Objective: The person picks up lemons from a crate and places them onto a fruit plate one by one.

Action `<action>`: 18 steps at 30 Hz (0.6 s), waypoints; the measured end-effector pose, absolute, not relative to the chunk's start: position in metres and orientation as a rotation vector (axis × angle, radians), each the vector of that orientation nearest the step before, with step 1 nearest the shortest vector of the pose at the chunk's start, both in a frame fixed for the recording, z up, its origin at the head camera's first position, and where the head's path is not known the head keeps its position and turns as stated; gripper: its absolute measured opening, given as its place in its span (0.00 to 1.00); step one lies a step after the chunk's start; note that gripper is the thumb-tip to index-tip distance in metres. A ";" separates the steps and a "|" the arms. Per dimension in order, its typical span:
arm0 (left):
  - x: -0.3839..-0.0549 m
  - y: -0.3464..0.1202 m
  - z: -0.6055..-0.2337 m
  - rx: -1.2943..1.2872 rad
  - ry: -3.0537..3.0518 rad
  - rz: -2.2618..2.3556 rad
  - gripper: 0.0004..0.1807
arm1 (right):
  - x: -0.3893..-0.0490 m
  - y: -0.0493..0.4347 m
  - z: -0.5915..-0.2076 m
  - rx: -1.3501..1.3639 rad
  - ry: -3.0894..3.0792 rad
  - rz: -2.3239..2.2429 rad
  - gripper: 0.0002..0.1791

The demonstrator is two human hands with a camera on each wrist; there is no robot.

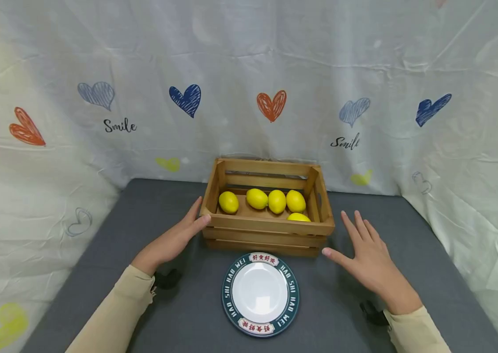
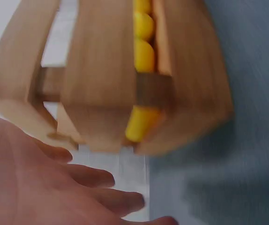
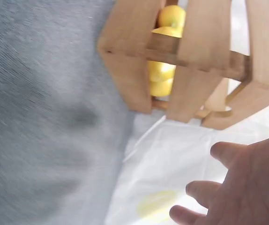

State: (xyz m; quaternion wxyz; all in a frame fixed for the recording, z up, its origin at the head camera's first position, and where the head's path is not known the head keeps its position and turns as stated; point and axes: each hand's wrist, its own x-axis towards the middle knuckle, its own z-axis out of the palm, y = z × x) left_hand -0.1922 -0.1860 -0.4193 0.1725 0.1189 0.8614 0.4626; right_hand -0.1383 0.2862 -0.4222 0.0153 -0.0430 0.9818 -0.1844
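Note:
A slatted wooden crate [image 1: 271, 240] stands at the middle back of the table with several yellow lemons [image 1: 256, 199] inside. My left hand [image 1: 171, 242] is at the crate's left end, fingers straight, the thumb tip right at the front left corner. In the left wrist view the fingers [image 2: 120, 201] extend beside the crate's end. My right hand [image 1: 368, 260] is spread out to the right of the crate, a little apart from it, holding nothing. From the right wrist, lemons [image 3: 161, 75] show between the crate's slats [image 3: 200, 70].
A round white plate [image 1: 259, 291] with a dark green lettered rim lies in front of the crate. Grey cloth [image 1: 178, 323] covers the table. Behind it hangs a white curtain [image 1: 231, 59] printed with hearts, close to the crate's back.

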 end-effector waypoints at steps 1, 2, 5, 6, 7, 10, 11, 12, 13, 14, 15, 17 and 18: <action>-0.194 -0.183 -0.420 0.343 2.403 1.354 0.49 | -0.139 0.286 -0.417 -0.147 3.060 -0.562 0.63; -0.196 -0.181 -0.420 0.343 2.368 1.390 0.48 | -0.140 0.286 -0.411 -0.160 3.067 -0.543 0.64; -0.203 -0.175 -0.418 0.302 2.286 1.481 0.49 | -0.145 0.287 -0.392 -0.196 3.094 -0.461 0.65; -0.205 -0.174 -0.417 0.284 2.252 1.515 0.51 | -0.147 0.286 -0.384 -0.207 3.100 -0.440 0.65; -0.207 -0.171 -0.416 0.271 2.207 1.561 0.52 | -0.150 0.285 -0.377 -0.217 3.104 -0.418 0.65; -0.213 -0.165 -0.413 0.229 2.057 1.715 0.53 | -0.158 0.278 -0.355 -0.253 3.101 -0.366 0.65; -0.214 -0.163 -0.414 0.225 2.014 1.762 0.52 | -0.161 0.274 -0.348 -0.267 3.102 -0.358 0.65; -0.215 -0.162 -0.414 0.223 1.980 1.801 0.51 | -0.164 0.271 -0.342 -0.285 3.104 -0.346 0.65; -0.216 -0.161 -0.414 0.215 1.956 1.834 0.50 | -0.168 0.267 -0.336 -0.303 3.106 -0.334 0.65; -0.216 -0.160 -0.415 0.209 1.944 1.853 0.49 | -0.171 0.263 -0.330 -0.325 3.108 -0.324 0.64; -0.216 -0.159 -0.416 0.200 1.939 1.865 0.49 | -0.174 0.259 -0.324 -0.349 3.110 -0.319 0.63; -0.216 -0.156 -0.418 0.176 1.928 1.883 0.48 | -0.180 0.251 -0.314 -0.407 3.109 -0.315 0.62; -0.216 -0.155 -0.419 0.158 1.926 1.886 0.48 | -0.183 0.246 -0.310 -0.443 3.105 -0.317 0.61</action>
